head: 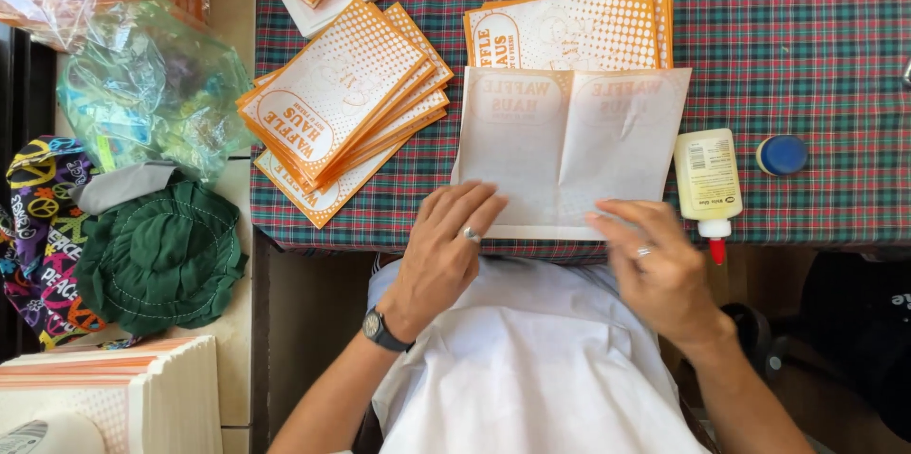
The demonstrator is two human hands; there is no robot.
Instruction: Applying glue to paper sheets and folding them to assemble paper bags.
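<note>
On the table [816,37], which has a checked cloth, a fanned pile of orange-and-white paper bags [343,108] lies to the left of my work, and a second stack [579,29] lies just behind it. A glue bottle [708,179] lies on its side just right of the sheet, with a blue cap [782,154] beside it. Right of the cap, the cloth is free. The white folded paper sheet [569,146] lies near the front edge of the table, printed side down. My left hand [444,250] rests flat with open grip on its lower left part. My right hand [655,259] is blurred; its fingers touch the lower right corner, and I cannot tell if they pinch it.
</note>
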